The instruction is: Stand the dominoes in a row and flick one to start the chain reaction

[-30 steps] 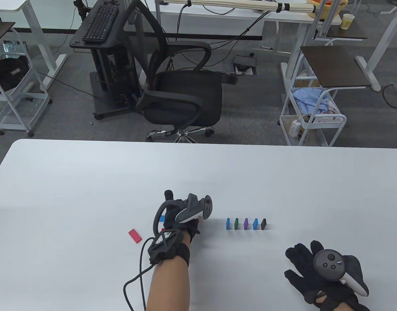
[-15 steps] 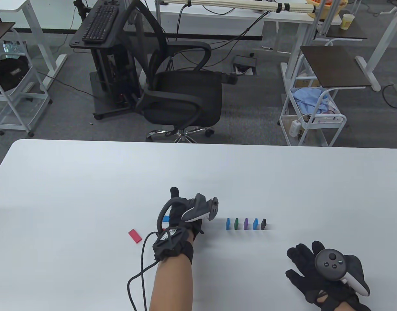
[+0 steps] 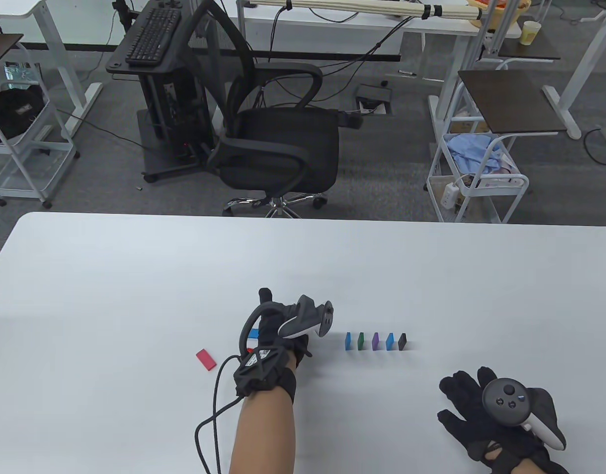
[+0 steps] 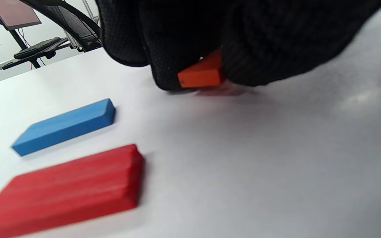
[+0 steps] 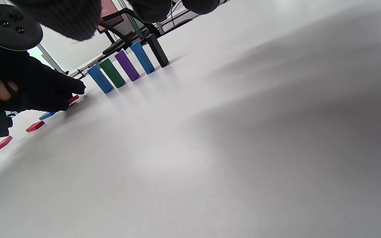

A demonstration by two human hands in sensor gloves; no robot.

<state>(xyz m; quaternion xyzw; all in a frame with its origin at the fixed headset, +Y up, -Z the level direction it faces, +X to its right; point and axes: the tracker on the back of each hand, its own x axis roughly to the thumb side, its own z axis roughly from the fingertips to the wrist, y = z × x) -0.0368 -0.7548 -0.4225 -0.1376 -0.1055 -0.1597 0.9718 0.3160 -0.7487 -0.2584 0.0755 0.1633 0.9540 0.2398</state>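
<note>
Your left hand (image 3: 278,328) pinches an orange domino (image 4: 201,73) at the table, frame centre; your right hand (image 3: 485,414) rests flat, fingers spread, lower right; five dominoes (image 3: 375,341) stand right of centre; a careless placement risks toppling the row early.

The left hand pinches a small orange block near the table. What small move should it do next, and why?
Probably lift the orange wooden domino pinched by the left hand and carry it toward the free end of the row, beside the nearest standing blue domino. Five dominoes already stand there, spaced evenly, while the flat blue domino and flat red domino lie waiting. The right hand rests flat.
</note>
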